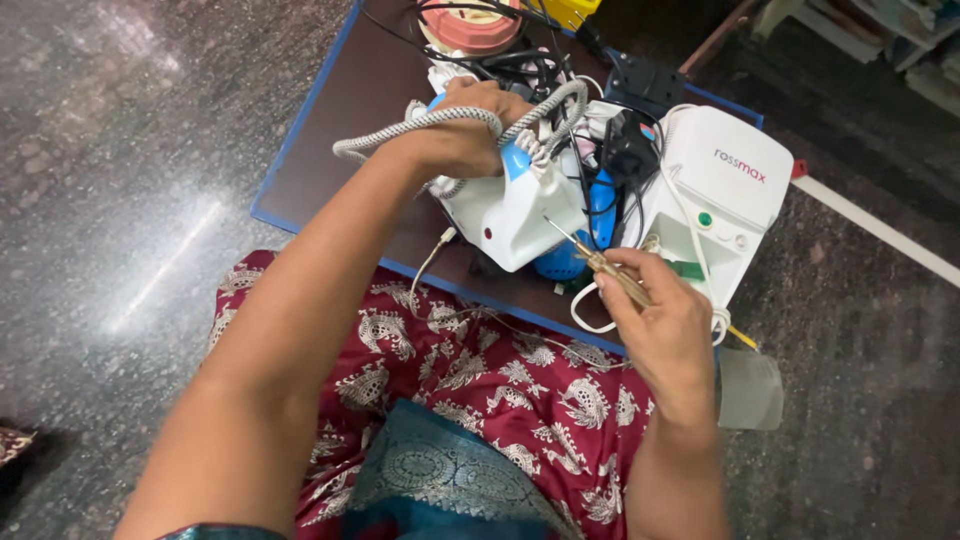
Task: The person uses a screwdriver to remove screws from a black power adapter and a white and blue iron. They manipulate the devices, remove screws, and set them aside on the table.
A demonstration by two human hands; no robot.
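One white-and-blue iron (505, 205) is gripped by the closed left hand (462, 125); at four o'clock, one screwdriver (600, 265) is pinched in the closed right hand (665, 335).

A home repair corner: a low desk (330, 120) on speckled stone floor (120, 150), crowded with small appliances (510, 210) and tangled cables (530, 70).

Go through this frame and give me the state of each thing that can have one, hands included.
left hand: closed over the iron's handle and cord
right hand: closed on the screwdriver
clothes iron: white and blue, tipped up on the board, held
braided cord: looped, under the left hand
screwdriver: tip aimed at the iron
white medical device: lying on the board, untouched
low board: cluttered with cables
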